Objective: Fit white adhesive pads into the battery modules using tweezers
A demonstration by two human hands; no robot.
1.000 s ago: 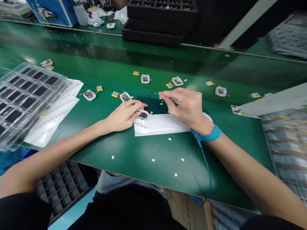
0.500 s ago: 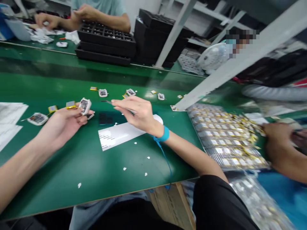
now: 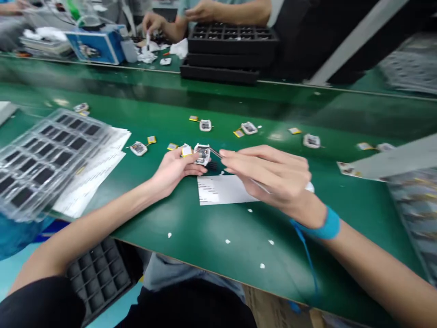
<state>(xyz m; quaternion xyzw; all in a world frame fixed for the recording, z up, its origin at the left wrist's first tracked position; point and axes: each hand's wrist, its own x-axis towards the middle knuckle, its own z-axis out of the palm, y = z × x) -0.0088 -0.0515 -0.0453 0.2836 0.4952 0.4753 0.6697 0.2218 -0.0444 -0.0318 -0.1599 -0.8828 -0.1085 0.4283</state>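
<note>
Far to the left of a white strip (image 3: 225, 190) on a green bench (image 3: 191, 223), a clear plastic tray (image 3: 70, 157) with rows of dark rectangles overlaps some printed sheets (image 3: 99, 173). Closer in, left of the strip and beyond it, a small watch-like shell (image 3: 139, 148) rests with a yellow-edged battery (image 3: 151, 140) beside it. Just beyond the strip's left end, the left hand (image 3: 170, 171) curls its fingers under a white casing (image 3: 203, 155) and grips it with the thumb, circuitry facing up. A pale cell (image 3: 186, 151) sits by that thumb, left of the casing. Half a second ago the thin tweezer-like tool (image 3: 215, 153) was well apart from this casing; now its tip reaches the casing's right side, though whether it touches cannot be told. This suggests the work has passed from bringing the piece up to careful handling inside it. Over the strip's right part, the right hand (image 3: 276, 175) pinches the tool, fingers drawn together and nearly straight, a blue band (image 3: 331, 223) around its wrist. Beyond the strip and farther right lies another opened unit (image 3: 312, 140)
</note>
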